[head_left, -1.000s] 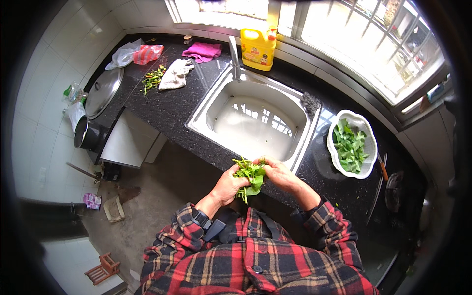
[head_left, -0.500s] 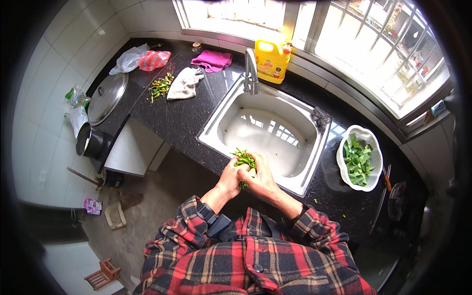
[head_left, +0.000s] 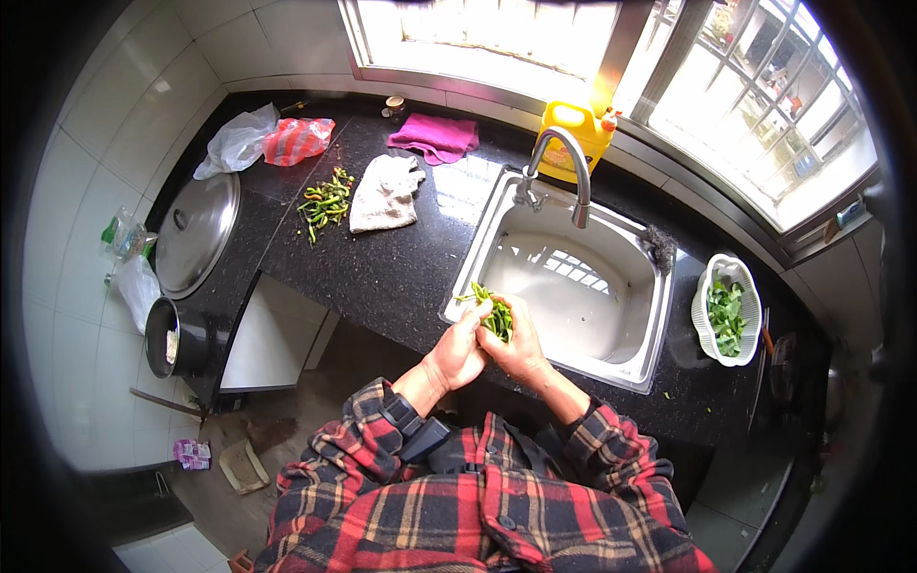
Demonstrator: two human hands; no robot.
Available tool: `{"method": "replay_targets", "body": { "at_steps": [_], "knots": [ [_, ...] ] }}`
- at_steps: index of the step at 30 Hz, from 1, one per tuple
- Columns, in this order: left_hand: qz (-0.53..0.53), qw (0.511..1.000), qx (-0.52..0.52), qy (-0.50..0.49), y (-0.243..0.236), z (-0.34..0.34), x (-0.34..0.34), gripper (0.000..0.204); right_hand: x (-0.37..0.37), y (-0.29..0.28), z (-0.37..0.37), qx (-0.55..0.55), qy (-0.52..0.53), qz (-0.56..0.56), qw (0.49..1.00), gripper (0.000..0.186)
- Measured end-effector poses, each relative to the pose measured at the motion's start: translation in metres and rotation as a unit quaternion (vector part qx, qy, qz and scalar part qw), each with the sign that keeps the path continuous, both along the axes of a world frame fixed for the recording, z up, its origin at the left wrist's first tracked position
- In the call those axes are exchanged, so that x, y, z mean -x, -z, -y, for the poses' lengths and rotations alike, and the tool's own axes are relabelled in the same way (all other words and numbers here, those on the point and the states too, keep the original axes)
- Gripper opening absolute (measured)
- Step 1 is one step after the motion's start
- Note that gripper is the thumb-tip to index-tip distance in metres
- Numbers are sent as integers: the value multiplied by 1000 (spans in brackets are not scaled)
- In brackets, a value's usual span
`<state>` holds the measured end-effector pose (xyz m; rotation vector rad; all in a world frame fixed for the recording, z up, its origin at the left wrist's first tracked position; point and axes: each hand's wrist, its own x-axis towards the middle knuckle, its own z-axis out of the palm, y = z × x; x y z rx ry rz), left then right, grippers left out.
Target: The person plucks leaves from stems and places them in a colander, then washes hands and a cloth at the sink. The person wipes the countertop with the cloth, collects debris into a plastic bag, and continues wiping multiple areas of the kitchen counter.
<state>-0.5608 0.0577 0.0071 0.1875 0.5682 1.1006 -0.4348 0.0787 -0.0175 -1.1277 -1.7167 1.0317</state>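
A: What do the two hands hold?

B: The left hand (head_left: 453, 359) and the right hand (head_left: 519, 346) are closed together around a green bunch (head_left: 496, 320); neither is spread wide. Stem ends project from the top of the grip. Several fingers are hidden, so their exact placing cannot be told.

A: Where is the bunch relative to the counter (head_left: 304, 274)?

B: It is held up at the counter's front edge, by the near left corner of the sink (head_left: 659, 331). Its height above that corner cannot be judged from this view.

A: Which portion appears done?

B: Loose leaves (head_left: 727, 317) lie in a white basket (head_left: 705, 330), to the right of the sink, between the counter's front and back edges. By their arrangement, they seem to be a portion already set aside.

A: And which portion is left?

B: The bunch is gathered in the grip and not yet set down, so the work appears part-way along; how much more there is does not show. A pile of peppers (head_left: 327, 202) lies toward the counter's left end, beside a white cloth (head_left: 385, 195), well apart from both hands. Whether it belongs to the same work cannot be told.
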Motion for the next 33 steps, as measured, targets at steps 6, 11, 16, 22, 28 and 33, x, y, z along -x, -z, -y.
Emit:
{"method": "replay_targets", "body": {
  "at_steps": [6, 11, 16, 22, 28, 33],
  "knots": [
    [-38, 998, -29, -34, -2, -17, 15, 36, 31, -3, -18, 92, 47, -40, 994, 49],
    [-57, 996, -32, -66, -10, -25, 25, 42, 52, -5, -30, 15, 77, -29, 997, 40],
    [-55, 994, -76, -62, -22, -35, 30, 51, 65, -9, -44, 105, 86, -115, 984, 37],
    [-55, 994, -94, 4, -35, -53, 63, 65, 60, -22, -80, 313, 23, -384, 869, 35],
    [-95, 989, -92, 63, -38, -83, 118, 65, 78, -36, -103, 370, 4, -492, 788, 26],
    [-37, 994, -78, 66, -21, -113, 163, 60, 86, -56, -130, 355, 4, -493, 794, 31]
  ]
}}
